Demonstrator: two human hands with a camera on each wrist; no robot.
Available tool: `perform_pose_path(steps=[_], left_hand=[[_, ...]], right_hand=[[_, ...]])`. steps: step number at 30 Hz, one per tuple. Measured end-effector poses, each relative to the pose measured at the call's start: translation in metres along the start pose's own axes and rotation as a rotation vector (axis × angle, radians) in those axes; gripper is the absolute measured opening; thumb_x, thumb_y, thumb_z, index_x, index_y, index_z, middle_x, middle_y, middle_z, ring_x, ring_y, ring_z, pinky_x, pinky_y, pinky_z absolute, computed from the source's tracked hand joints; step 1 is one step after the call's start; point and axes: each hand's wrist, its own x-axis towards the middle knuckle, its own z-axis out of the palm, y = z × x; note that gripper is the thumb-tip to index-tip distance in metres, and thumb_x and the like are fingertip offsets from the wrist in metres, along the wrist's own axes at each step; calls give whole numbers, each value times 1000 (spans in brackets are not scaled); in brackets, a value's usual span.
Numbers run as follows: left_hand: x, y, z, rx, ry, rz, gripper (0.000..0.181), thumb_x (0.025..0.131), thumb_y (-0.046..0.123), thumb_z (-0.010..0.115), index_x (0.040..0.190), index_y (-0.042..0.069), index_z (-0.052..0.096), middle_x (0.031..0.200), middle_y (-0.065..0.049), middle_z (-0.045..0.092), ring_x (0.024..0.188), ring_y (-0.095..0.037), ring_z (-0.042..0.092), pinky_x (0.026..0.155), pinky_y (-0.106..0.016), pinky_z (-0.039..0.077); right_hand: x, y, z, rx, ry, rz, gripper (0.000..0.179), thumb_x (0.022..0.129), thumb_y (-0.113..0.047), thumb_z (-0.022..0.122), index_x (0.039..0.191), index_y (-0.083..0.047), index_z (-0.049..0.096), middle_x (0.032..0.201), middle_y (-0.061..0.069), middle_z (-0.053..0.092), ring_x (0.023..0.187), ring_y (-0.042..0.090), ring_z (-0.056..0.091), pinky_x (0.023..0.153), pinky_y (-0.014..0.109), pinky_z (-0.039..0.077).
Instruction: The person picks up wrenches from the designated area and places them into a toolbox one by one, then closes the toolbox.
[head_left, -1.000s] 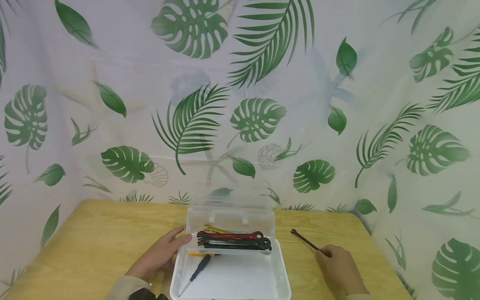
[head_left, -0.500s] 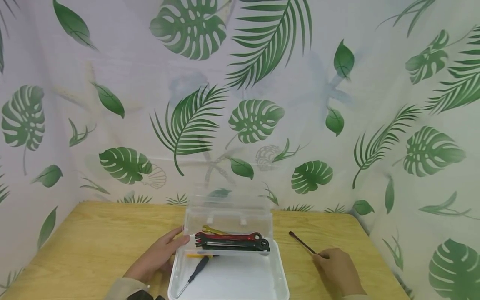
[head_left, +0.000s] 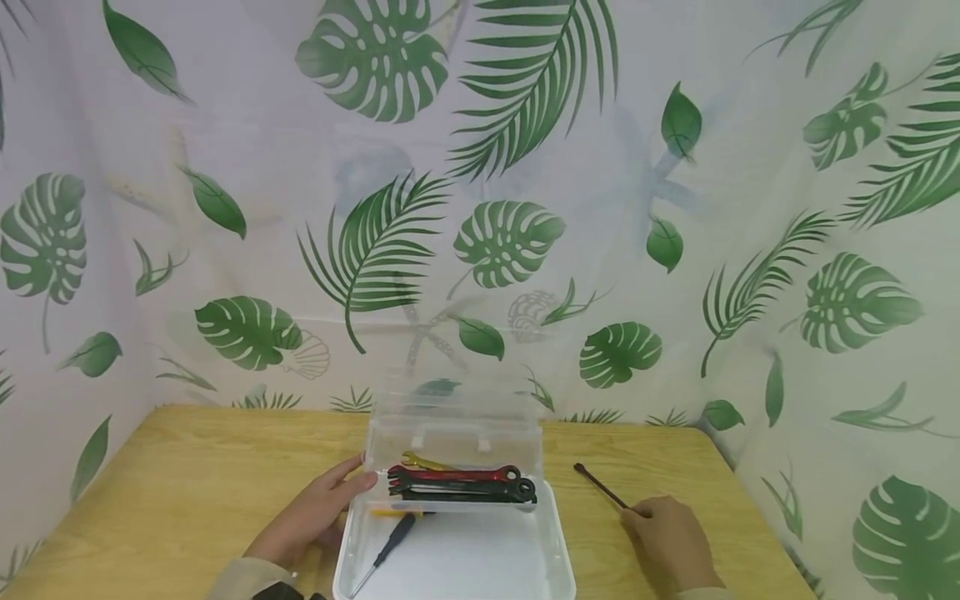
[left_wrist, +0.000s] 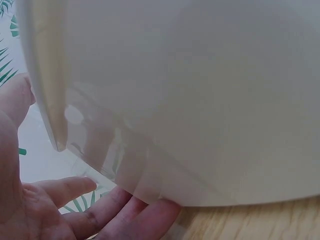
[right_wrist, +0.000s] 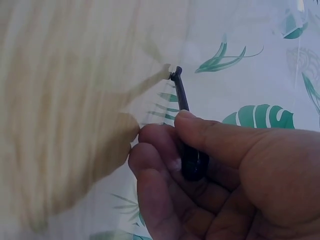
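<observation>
My right hand (head_left: 667,537) pinches a dark combination wrench (head_left: 600,485) between thumb and fingers, right of the toolbox. Its open end points away to the upper left; in the right wrist view the thick end of the wrench (right_wrist: 194,167) lies inside the curled fingers. With my left hand (head_left: 311,512) I grip the left side of the white toolbox (head_left: 564,550) at its clear upper tray (head_left: 450,506), thumb on the front and fingers behind. In that tray lie a red wrench (head_left: 487,473), several black wrenches (head_left: 465,486) and a gold wrench (head_left: 423,462).
A screwdriver (head_left: 395,537) with a dark handle lies slanted in the white base, near a yellow handle (head_left: 397,512). Behind the tray stands the raised clear lid (head_left: 450,407). The wooden table (head_left: 225,467) meets a leaf-print curtain (head_left: 525,358) at the back.
The head view shifts slightly, so everything sits a little further left. The wrench's near end, visible at the right fingers earlier, is now covered by the hand. The left hand keeps its grip.
</observation>
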Motion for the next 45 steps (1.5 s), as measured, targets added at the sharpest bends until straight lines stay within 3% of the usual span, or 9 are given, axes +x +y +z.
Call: perform_pose_path(steps=[9, 21, 30, 34, 39, 45], left_hand=[[0, 2, -1, 46, 26, 4, 81, 97, 59, 63, 160, 13, 38, 140, -24, 61, 117, -41, 65, 88, -58, 59], [-1, -1, 2, 31, 36, -6, 81, 99, 56, 62, 160, 9, 37, 134, -27, 63, 106, -36, 69, 77, -56, 62], [0, -1, 1, 30, 16, 5, 81, 99, 58, 61, 160, 11, 38, 140, -28, 59, 115, -41, 66, 79, -57, 62], [0, -1, 1, 30, 19, 0, 82, 98, 60, 61, 160, 11, 38, 141, -29, 58, 115, -42, 65, 79, -57, 61], [0, -1, 2, 20, 22, -1, 80, 99, 57, 61, 160, 10, 38, 138, -28, 60, 108, -39, 69, 78, -56, 62], [-1, -2, 2, 23, 25, -8, 81, 99, 57, 61, 160, 10, 37, 137, -27, 62, 100, -34, 71, 77, -54, 62]], right_hand=[[-1, -5, 0, 6, 19, -16, 20, 95, -23, 73, 97, -5, 81, 101, 14, 77, 103, 42, 70, 89, 59, 55], [-4, -9, 7, 16, 50, -45, 16, 94, -22, 73, 95, -8, 82, 101, 11, 78, 103, 39, 71, 89, 58, 56], [-5, -17, 8, 43, 89, -63, 16, 96, -22, 71, 98, -10, 82, 101, 8, 78, 101, 35, 72, 88, 56, 57], [-5, -22, 8, 32, 134, -57, 19, 99, -23, 70, 102, -8, 81, 102, 9, 78, 97, 32, 73, 81, 53, 59], [-4, -27, 5, 34, 180, -67, 23, 99, -24, 71, 107, -5, 80, 93, 8, 78, 70, 17, 62, 56, 33, 49], [-5, -35, 1, 24, 252, -123, 23, 99, -23, 72, 109, -4, 80, 95, 9, 78, 67, 14, 59, 54, 29, 45]])
